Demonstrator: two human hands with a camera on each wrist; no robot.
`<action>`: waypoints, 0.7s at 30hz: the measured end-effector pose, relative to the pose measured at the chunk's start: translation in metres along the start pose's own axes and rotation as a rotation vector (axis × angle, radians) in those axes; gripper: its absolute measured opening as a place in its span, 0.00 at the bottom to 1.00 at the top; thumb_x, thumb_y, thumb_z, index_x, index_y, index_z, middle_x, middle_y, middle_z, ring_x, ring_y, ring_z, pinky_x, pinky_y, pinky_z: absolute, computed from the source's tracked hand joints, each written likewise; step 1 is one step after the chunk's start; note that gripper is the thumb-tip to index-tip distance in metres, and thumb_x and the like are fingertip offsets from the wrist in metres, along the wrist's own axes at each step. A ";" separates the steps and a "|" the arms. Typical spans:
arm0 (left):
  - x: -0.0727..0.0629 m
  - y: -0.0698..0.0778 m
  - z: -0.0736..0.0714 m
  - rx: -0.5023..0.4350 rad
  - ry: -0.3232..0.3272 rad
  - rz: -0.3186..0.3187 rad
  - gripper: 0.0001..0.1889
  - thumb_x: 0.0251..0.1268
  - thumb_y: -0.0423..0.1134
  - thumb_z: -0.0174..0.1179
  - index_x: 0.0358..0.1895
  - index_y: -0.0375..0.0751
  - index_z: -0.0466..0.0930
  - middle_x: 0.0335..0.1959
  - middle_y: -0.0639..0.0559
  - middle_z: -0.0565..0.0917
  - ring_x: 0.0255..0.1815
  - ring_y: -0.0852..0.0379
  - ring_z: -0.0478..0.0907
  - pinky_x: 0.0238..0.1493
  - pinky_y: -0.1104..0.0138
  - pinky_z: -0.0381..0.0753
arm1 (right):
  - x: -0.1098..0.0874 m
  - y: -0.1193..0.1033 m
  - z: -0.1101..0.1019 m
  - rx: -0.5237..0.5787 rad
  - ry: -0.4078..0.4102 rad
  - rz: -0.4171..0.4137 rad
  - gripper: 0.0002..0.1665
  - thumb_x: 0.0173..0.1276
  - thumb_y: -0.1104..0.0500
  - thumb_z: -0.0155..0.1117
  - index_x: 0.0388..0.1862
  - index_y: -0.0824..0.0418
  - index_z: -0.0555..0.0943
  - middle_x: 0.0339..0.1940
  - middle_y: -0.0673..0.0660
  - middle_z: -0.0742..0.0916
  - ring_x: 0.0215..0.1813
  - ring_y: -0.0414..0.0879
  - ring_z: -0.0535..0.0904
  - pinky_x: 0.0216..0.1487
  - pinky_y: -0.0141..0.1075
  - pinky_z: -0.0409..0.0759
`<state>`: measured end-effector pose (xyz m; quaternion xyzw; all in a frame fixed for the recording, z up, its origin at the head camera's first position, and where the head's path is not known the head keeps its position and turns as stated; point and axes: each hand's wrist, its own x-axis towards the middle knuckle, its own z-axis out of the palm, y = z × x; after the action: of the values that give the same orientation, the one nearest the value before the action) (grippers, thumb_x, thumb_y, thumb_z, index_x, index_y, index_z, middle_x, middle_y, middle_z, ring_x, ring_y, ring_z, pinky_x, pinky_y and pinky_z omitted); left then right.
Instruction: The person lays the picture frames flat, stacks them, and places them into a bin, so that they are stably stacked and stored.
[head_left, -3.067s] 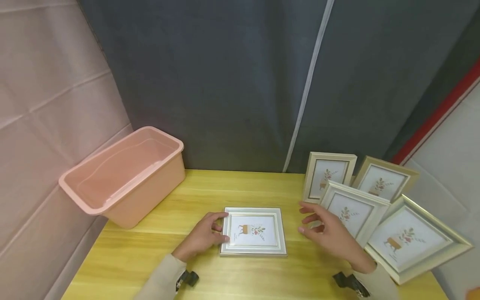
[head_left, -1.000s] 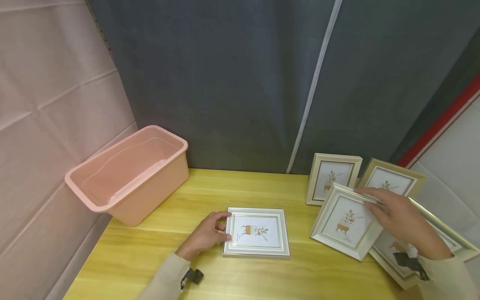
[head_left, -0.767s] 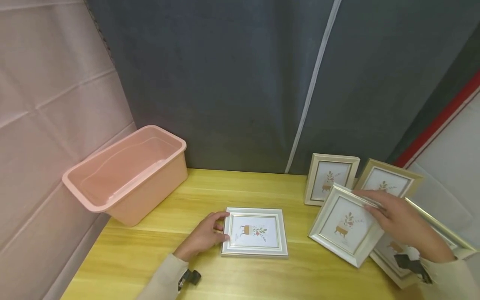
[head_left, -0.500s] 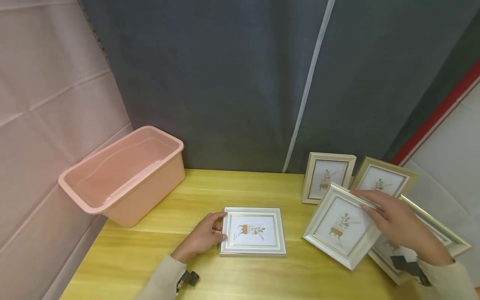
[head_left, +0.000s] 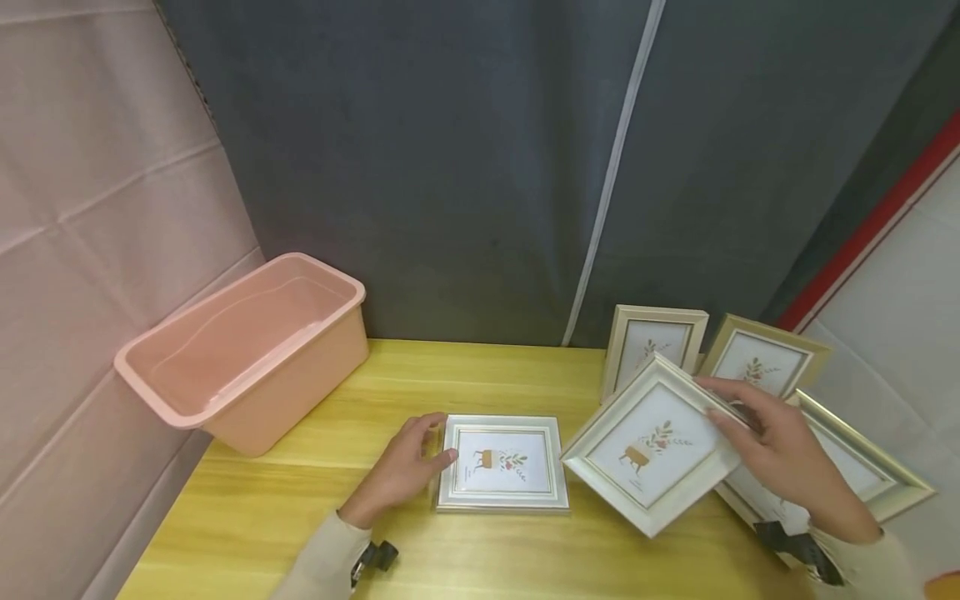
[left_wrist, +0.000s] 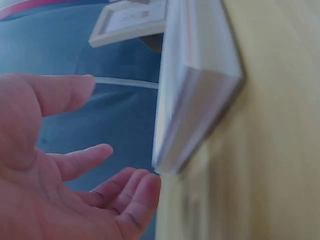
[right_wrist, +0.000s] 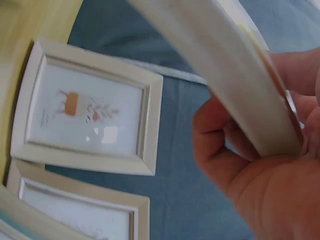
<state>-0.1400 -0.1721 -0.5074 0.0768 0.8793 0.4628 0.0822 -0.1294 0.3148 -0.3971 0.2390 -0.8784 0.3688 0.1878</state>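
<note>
In the head view, a silvery-white picture frame (head_left: pixel 502 463) lies face up on the wooden table. My left hand (head_left: pixel 401 467) is at its left edge, thumb and fingers spread loosely. The left wrist view shows that hand (left_wrist: pixel 75 175) relaxed beside the frame's thick, layered edge (left_wrist: pixel 195 110), not gripping it. My right hand (head_left: pixel 780 450) holds a second white picture frame (head_left: pixel 652 450) by its upper right edge, tilted, just right of the flat one. Seen from the right wrist, thumb and fingers pinch that frame's side (right_wrist: pixel 235 75); its face is turned away.
Further picture frames stand at the right: a cream one (head_left: pixel 652 329), a beige-gold one (head_left: pixel 761 354) and a large champagne one (head_left: pixel 855 467), partly hidden by my right arm. A pink plastic bin (head_left: pixel 292 375) stands at the left, before a dark curtain (head_left: pixel 450 183).
My right hand reached to the standing frames, gripped the white one by its top and brought it leftward, tilting it toward the flat frame. My left hand stayed at the flat frame, its fingers loosening.
</note>
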 end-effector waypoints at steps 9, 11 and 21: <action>-0.003 0.041 -0.003 -0.155 -0.031 0.248 0.31 0.76 0.51 0.65 0.78 0.51 0.69 0.74 0.50 0.75 0.69 0.45 0.76 0.64 0.58 0.83 | 0.001 -0.015 0.022 0.155 0.020 0.007 0.31 0.69 0.82 0.62 0.70 0.69 0.78 0.63 0.34 0.83 0.50 0.28 0.86 0.40 0.24 0.86; -0.004 0.054 -0.003 -0.149 -0.025 0.319 0.31 0.77 0.49 0.65 0.78 0.50 0.70 0.73 0.54 0.76 0.69 0.48 0.76 0.65 0.58 0.83 | 0.003 -0.020 0.028 0.174 0.017 0.011 0.30 0.70 0.81 0.62 0.70 0.68 0.78 0.63 0.35 0.83 0.49 0.29 0.86 0.40 0.25 0.87; 0.011 0.090 0.007 -0.135 -0.112 0.482 0.29 0.79 0.48 0.63 0.78 0.56 0.69 0.75 0.56 0.75 0.77 0.50 0.71 0.75 0.45 0.74 | 0.012 -0.036 0.057 0.339 -0.049 0.016 0.26 0.76 0.77 0.58 0.70 0.66 0.77 0.58 0.37 0.86 0.36 0.40 0.91 0.27 0.37 0.89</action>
<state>-0.1439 -0.1137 -0.4379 0.3041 0.7968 0.5216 0.0232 -0.1275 0.2472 -0.4084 0.2693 -0.8098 0.5072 0.1202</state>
